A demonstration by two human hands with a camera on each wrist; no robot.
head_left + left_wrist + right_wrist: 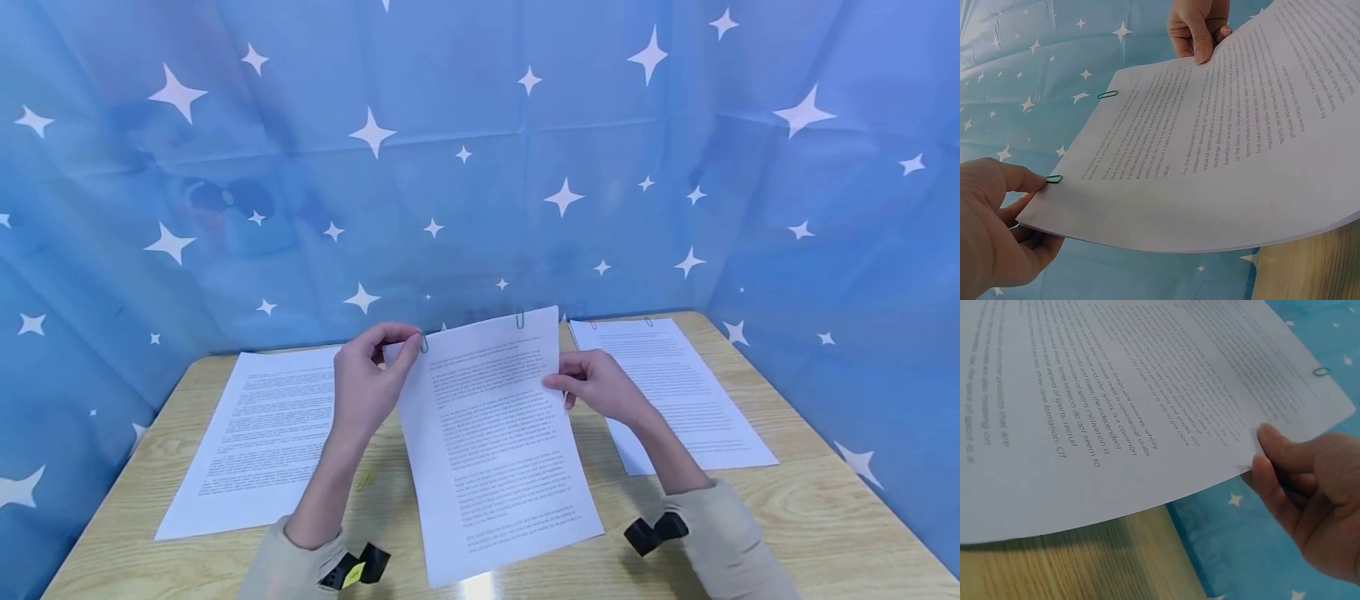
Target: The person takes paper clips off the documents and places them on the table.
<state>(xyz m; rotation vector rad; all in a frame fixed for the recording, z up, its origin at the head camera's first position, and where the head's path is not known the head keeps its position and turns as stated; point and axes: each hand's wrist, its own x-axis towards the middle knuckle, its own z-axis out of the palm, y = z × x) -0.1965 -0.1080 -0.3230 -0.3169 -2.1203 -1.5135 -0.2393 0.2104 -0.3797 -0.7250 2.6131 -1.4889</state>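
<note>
A stack of printed sheets (495, 450) is held up, tilted, above the middle of the table. Pinching its top left corner is my left hand (371, 379), with a fingertip right at a green paper clip (1054, 179) on the top edge. A second green paper clip (1107, 95) sits farther along that edge. My right hand (603, 387) grips the upper right side edge between thumb and fingers. In the right wrist view, those fingers (1269, 440) hold the sheet's margin, below a green clip (1321, 372). Part of the left fingers is hidden behind the paper.
Printed pages (255, 442) lie flat on the left of the wooden table (120, 533). At the right lies another printed stack (690, 400) with a pink clip (593, 325) and a green clip (648, 322). A blue star-patterned curtain (480, 192) hangs around the back and sides.
</note>
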